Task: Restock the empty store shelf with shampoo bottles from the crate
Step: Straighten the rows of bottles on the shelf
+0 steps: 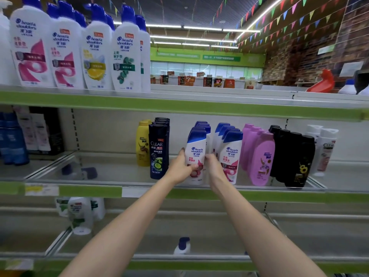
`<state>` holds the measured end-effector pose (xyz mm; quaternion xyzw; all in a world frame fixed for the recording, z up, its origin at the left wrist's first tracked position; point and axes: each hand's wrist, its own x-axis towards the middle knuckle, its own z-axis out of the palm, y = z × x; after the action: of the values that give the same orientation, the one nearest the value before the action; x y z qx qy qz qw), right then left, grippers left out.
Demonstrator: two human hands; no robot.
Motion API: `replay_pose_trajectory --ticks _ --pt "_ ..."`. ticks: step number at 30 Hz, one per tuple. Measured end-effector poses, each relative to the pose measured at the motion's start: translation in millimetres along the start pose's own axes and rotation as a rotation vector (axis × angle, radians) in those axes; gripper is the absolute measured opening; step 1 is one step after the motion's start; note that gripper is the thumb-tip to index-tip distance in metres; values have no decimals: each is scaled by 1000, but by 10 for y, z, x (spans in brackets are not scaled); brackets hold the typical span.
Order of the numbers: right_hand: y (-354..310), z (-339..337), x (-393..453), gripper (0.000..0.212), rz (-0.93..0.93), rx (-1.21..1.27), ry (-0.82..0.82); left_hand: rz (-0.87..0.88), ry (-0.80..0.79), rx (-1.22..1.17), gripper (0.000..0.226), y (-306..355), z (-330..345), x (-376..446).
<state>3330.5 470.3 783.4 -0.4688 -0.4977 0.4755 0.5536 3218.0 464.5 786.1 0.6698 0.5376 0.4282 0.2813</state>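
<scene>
Bare shelf [103,170] lies open left of the dark Clear bottle [158,152].

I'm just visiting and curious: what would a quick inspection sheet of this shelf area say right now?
Surface: middle shelf, left part bare, green edge strip.
Job's things: white blue-capped bottle upright at the front of its row; dark Clear bottles, pink bottles, black bottles beside it.
Clutter: nothing seen.
Grippers: left hand and right hand grip the white bottle's sides.
Cables: nothing seen.
Surroundings: large pump bottles above; bunting flags overhead.
</scene>
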Motion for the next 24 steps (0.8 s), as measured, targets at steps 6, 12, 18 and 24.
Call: replay_pose_trajectory --ticks 6,12,18,24 --pt "48 136 251 42 84 167 83 -36 -41 -71 74 -14 -81 14" --pt "97 191 474 35 102 54 155 -13 -45 -53 69 13 -131 90" --pt "198 211 593 26 81 -94 188 24 -19 6 54 9 -131 137" --pt "146 205 608 36 151 247 195 -2 -83 -58 62 -14 -107 139"
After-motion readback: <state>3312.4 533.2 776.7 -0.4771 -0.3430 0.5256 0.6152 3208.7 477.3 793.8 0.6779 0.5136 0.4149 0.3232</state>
